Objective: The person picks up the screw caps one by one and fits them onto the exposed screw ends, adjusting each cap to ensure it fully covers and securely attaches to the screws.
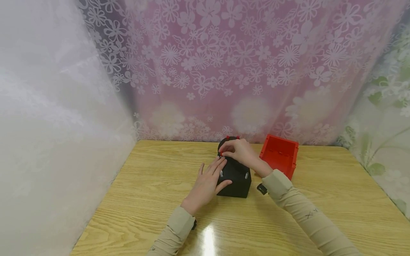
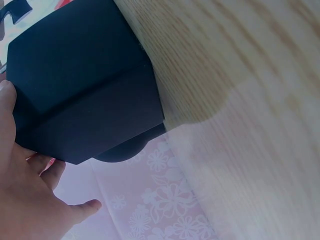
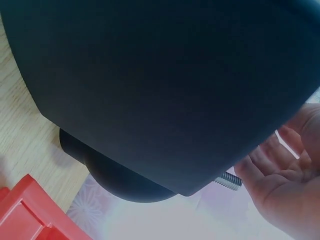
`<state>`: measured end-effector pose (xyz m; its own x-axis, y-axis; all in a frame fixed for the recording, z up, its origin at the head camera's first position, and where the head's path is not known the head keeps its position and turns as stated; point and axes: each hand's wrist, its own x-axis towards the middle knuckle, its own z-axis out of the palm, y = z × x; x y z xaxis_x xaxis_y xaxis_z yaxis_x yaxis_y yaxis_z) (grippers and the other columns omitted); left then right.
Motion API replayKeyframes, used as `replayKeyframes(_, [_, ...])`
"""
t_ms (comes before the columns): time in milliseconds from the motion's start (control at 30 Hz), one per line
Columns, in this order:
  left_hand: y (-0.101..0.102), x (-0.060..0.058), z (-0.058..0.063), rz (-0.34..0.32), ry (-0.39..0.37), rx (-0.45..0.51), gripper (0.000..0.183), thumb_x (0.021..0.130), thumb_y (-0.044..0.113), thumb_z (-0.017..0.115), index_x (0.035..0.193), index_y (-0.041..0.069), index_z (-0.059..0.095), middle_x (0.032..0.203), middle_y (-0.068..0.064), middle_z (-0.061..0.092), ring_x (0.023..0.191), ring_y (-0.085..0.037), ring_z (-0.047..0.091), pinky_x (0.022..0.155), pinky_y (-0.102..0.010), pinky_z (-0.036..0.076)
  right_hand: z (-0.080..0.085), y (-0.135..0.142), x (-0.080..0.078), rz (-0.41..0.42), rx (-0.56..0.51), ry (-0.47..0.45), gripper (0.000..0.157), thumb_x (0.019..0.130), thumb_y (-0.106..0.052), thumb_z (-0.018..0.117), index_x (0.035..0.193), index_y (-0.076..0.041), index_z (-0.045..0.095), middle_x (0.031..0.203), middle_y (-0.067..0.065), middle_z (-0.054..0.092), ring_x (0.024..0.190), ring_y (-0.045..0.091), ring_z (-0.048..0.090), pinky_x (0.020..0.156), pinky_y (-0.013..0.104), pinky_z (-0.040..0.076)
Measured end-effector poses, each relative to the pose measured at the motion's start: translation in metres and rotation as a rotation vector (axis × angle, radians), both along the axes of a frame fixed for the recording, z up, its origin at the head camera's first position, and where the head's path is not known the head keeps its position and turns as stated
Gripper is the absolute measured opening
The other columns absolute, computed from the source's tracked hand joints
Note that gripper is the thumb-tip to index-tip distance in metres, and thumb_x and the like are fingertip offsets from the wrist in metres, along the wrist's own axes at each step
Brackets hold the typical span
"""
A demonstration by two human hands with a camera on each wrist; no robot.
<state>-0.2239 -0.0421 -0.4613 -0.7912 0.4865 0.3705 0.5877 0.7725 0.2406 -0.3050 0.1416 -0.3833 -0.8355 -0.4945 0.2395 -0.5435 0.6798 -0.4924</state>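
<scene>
A black box-like body (image 1: pixel 235 183) with a rounded far part stands on the table. My left hand (image 1: pixel 205 183) rests against its left side and top, fingers mostly straight; in the left wrist view the same hand (image 2: pixel 30 195) lies along the edge of the black body (image 2: pixel 85 75). Above it, my right hand (image 1: pixel 240 151) pinches a small red piece (image 1: pixel 221 154) at the upper left of the body. Silver threaded bolts (image 1: pixel 246 175) stick out of the near part; one bolt (image 3: pixel 229 181) shows beside the fingers in the right wrist view. Two red tips (image 1: pixel 238 137) stand at the far end.
A red open bin (image 1: pixel 280 154) stands right of the black body, close to my right forearm. The wooden table (image 1: pixel 144 199) ends at a pink flowered curtain (image 1: pixel 205 71) behind. A pale sheet (image 1: pixel 57 124) hangs at the left.
</scene>
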Motion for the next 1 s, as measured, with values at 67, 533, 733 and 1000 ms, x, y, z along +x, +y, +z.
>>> replayKeyframes(67, [0.000,0.000,0.000,-0.002,0.000,0.001,0.075,0.103,0.055,0.048,0.161,0.012,0.029,0.167,0.000,0.026,0.155,-0.015,0.017,0.120,-0.064,0.020,-0.001,0.000,0.000,0.005,-0.001,-0.009,0.016,0.092,-0.015,0.077,0.108,-0.011,0.078,0.099,0.005,0.077,0.088,0.019,0.074,0.086,0.042,0.060])
replayKeyframes(533, [0.000,0.001,0.001,-0.011,-0.003,0.021,0.075,0.103,0.054,0.049,0.161,0.013,0.028,0.167,0.000,0.025,0.155,-0.016,0.017,0.120,-0.064,0.020,0.003,0.012,0.003,-0.048,-0.160,0.018,0.019,0.097,-0.020,0.071,0.113,-0.012,0.077,0.103,0.007,0.077,0.091,0.024,0.074,0.088,0.046,0.059])
replayKeyframes(733, [0.000,0.001,0.002,-0.014,-0.023,0.040,0.074,0.102,0.054,0.049,0.161,0.014,0.028,0.167,0.001,0.024,0.155,-0.015,0.017,0.120,-0.064,0.019,0.005,0.033,0.004,-0.104,-0.339,-0.002,0.024,0.102,-0.025,0.065,0.114,-0.008,0.076,0.098,0.009,0.077,0.088,0.023,0.075,0.085,0.044,0.060])
replayKeyframes(1000, [-0.001,0.002,0.002,-0.024,0.005,0.039,0.074,0.102,0.053,0.050,0.161,0.013,0.030,0.167,-0.001,0.026,0.155,-0.017,0.019,0.120,-0.064,0.021,0.006,0.058,0.001,-0.195,-0.422,-0.008,0.033,0.102,-0.033,0.064,0.119,-0.007,0.074,0.099,0.015,0.076,0.087,0.029,0.075,0.083,0.047,0.060])
